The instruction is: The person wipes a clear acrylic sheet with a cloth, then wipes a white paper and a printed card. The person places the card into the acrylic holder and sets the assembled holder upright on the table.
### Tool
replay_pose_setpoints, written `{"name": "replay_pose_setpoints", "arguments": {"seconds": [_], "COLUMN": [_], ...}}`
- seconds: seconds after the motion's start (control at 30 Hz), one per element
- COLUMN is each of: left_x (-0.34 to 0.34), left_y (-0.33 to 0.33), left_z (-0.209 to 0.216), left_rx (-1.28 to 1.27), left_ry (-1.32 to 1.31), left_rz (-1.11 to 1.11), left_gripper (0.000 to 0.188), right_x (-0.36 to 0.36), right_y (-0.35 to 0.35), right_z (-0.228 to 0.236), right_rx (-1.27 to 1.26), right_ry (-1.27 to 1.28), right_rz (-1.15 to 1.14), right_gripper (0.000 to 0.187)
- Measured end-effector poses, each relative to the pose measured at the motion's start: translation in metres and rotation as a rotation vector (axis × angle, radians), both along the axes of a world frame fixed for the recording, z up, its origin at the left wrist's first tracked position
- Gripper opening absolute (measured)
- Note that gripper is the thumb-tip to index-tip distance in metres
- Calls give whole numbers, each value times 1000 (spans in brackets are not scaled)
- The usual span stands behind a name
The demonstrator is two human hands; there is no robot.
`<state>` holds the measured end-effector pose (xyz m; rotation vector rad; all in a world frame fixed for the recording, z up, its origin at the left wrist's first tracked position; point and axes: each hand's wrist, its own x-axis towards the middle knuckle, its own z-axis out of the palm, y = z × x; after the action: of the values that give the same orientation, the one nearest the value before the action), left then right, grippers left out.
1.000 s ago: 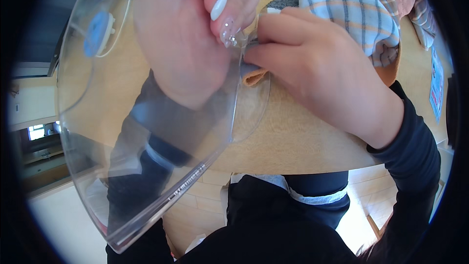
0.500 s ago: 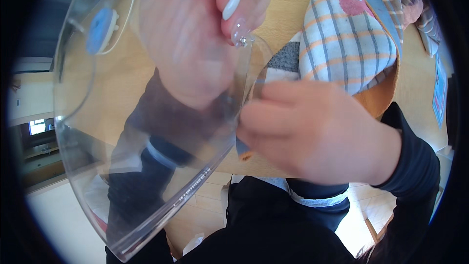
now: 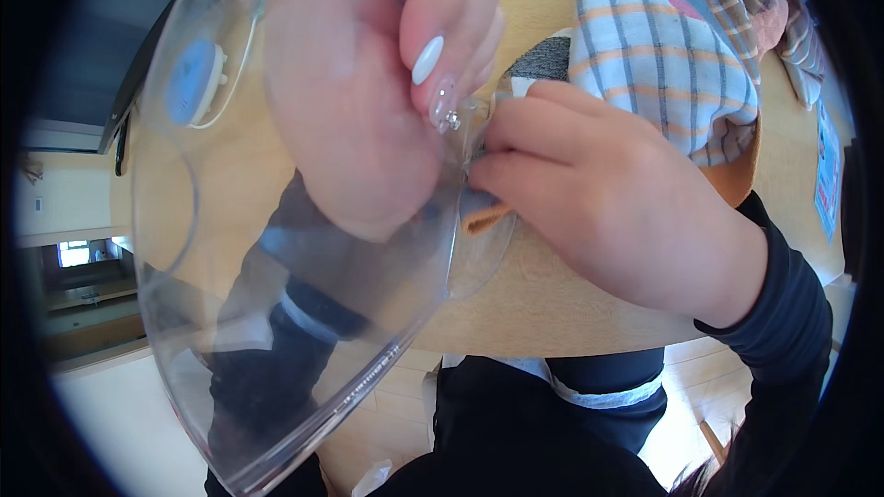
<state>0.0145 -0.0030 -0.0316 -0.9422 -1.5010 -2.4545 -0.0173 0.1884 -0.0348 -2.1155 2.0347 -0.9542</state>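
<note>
A large clear plastic piece (image 3: 368,396), curved and see-through, fills the left side. My left hand (image 3: 368,101) shows through it, with fingers curled over its right edge and a white-nailed finger bent inward. My right hand (image 3: 599,184) is closed on a cloth, pressed close to that edge; its fingertips are partly hidden. An orange-trimmed corner of the cloth (image 3: 485,219) pokes out below those fingers. Beyond the right hand lies a plaid cloth (image 3: 654,64), white with orange and grey stripes; whether both are one piece I cannot tell.
Under the hands is a light wooden table (image 3: 571,313). A round blue-and-white device (image 3: 196,83) with a white cord shows through the plastic. Brown striped fabric (image 3: 727,0) lies at the far right, with a blue printed sheet (image 3: 829,170) near the table's right edge.
My right hand has moved up and slightly right along the plastic edge, bringing the cloth corner with it. The plastic and my left hand have shifted slightly.
</note>
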Motion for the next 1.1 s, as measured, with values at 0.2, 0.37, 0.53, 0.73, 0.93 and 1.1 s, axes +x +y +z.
{"name": "replay_pose_setpoints", "arguments": {"seconds": [0.2, 0.37, 0.53, 0.73, 0.93, 1.1], "left_x": [2, 3, 6, 10, 9, 11], "left_y": [1, -9, -2, 4, 11, -2], "left_z": [9, 10, 23, 16, 19, 23], "left_rx": [11, -87, -172, -16, 38, 29], "left_ry": [-108, -111, -219, -207, -259, -246], "left_rz": [89, 229, 354, 456, 550, 450], "left_gripper": [50, 50, 50, 52, 54, 55], "right_x": [19, -8, -8, 18, 12, -16], "right_y": [7, 13, 2, -9, 6, 9], "right_z": [8, 17, 9, 6, 10, 29], "right_rx": [167, 39, -166, -64, 77, -259], "right_ry": [-147, -274, -87, 17, -243, -281], "right_rz": [311, 135, -281, -38, 254, -200], "right_gripper": [19, 22, 27, 21, 20, 19]}}
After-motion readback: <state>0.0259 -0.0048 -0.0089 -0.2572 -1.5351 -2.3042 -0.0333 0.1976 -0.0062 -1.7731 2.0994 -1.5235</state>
